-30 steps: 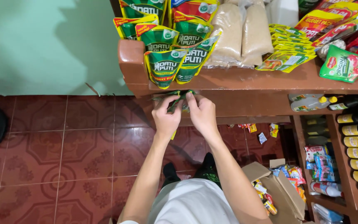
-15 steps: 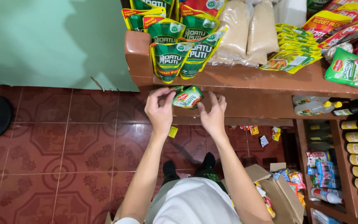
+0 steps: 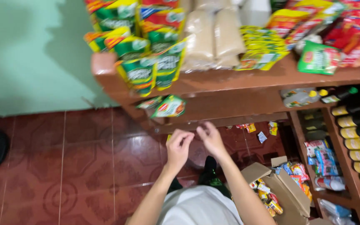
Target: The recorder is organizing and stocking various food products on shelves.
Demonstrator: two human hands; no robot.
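Observation:
My left hand point(image 3: 178, 146) and my right hand point(image 3: 210, 138) hang close together below the wooden shelf edge point(image 3: 213, 109), fingers loosely curled, nothing in either. Above them a small green pouch point(image 3: 169, 106) with red and yellow print lies on the lower ledge, beside another green packet point(image 3: 148, 102). Green and yellow stand-up pouches point(image 3: 140, 71) lean over the top shelf's front edge just above.
Bags of brown granules point(image 3: 213, 37) and yellow sachets point(image 3: 261, 50) fill the top shelf. Dark bottles with yellow caps point(image 3: 355, 133) line the right-hand shelves. An open cardboard box point(image 3: 282, 189) of packets sits on the red tiled floor point(image 3: 63, 166). A green wall point(image 3: 26, 54) stands left.
The green pouch that my hands held up at the ledge now lies there, let go. Both hands have dropped lower and come away from it; the view is blurred.

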